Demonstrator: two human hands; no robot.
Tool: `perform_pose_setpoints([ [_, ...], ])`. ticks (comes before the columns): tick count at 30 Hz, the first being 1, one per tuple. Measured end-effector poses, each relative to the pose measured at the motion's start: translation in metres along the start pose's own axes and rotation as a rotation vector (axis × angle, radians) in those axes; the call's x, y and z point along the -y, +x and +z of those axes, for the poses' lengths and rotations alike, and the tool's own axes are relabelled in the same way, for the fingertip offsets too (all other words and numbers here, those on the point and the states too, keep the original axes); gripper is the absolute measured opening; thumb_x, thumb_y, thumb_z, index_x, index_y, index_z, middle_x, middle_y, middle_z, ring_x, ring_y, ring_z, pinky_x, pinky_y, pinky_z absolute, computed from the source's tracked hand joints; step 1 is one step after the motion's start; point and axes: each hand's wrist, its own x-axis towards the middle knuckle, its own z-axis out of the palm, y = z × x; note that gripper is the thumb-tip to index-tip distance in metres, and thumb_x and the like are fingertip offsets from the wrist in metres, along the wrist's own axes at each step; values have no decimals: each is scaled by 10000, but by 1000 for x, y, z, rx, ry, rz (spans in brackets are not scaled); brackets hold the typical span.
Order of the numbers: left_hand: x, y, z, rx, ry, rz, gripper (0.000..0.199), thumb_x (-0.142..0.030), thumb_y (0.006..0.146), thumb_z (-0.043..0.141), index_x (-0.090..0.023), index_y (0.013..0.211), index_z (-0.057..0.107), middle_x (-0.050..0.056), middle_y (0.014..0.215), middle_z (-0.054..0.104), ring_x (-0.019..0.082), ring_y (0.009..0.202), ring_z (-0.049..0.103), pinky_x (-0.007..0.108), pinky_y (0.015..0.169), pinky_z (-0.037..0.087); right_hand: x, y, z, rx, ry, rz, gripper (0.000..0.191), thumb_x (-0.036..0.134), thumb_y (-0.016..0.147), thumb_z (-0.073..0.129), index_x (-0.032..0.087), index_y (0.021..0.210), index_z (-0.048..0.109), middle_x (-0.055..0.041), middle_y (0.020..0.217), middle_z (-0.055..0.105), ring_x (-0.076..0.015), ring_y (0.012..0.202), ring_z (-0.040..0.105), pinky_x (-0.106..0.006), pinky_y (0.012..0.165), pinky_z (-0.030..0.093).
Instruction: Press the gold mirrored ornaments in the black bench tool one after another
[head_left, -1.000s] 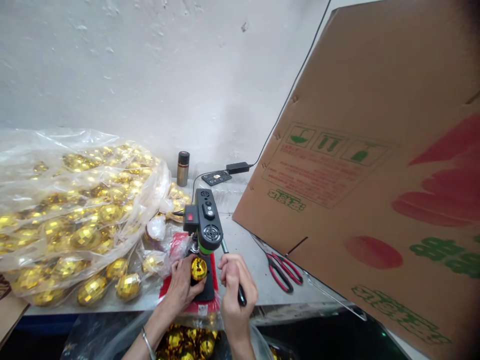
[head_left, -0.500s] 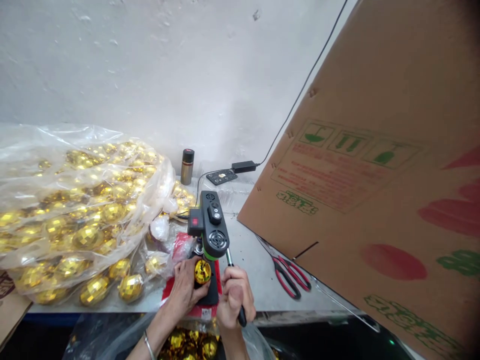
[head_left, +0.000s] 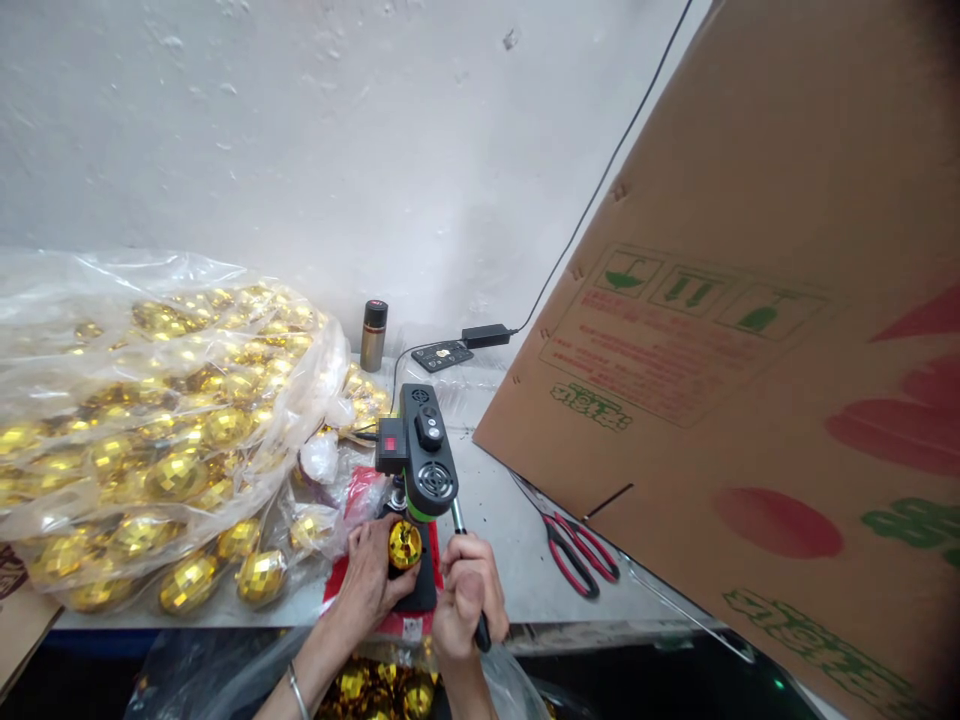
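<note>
My left hand (head_left: 375,570) is closed around a shiny gold mirror ball (head_left: 405,545), its fingers on the left side and below. The ball sits under the front end of a small black bench drill press (head_left: 429,445) with a green rim. My right hand (head_left: 469,590) grips the press's lever (head_left: 484,634), a metal rod with a black handle. Beneath the ball lies the black base (head_left: 420,597) of the press, on a red sheet (head_left: 436,555). Whether the tool tip touches the ball is hidden by the press head.
A clear plastic bag (head_left: 315,330) of gold balls fills the left, with several loose balls (head_left: 262,577) before it. Red-handled scissors (head_left: 581,555) lie beside a large cardboard box (head_left: 675,400). A spray can (head_left: 373,337) and black adapter (head_left: 486,335) stand behind. More gold balls (head_left: 418,697) lie below the edge.
Both hands keep their hold on the ball and the lever. The view has shifted very slightly; nothing else visibly moves.
</note>
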Motion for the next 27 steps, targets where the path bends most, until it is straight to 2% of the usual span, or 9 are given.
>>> perform_pose_setpoints([
  [17,1,4,5,18,-14,-9,552,-244,796,712,-160,1334,619,163,1207,755,373,1146,704,566,1029,502,-6,0,1,6,86,15,381,226,1114,395,233,752,513,25,759,574,-131,667,559,-282,657,463],
  [22,1,4,5,20,-29,-13,536,-285,829,717,-151,1340,622,177,1229,752,378,1159,703,565,1025,513,-10,-6,-1,31,85,-20,407,301,1117,435,227,731,541,18,752,606,-132,665,584,-269,631,482],
  [25,-1,8,4,13,-28,-3,530,-269,823,714,-157,1333,628,169,1227,756,374,1153,708,565,1020,520,-3,1,1,2,83,-10,435,301,1118,428,227,697,511,11,723,591,-141,657,582,-275,616,468],
  [27,-2,10,4,2,-27,1,526,-259,817,713,-164,1328,630,161,1213,763,368,1136,715,562,1011,528,9,15,2,-19,81,21,434,266,1118,418,228,693,498,13,703,561,-138,631,559,-269,580,433],
])
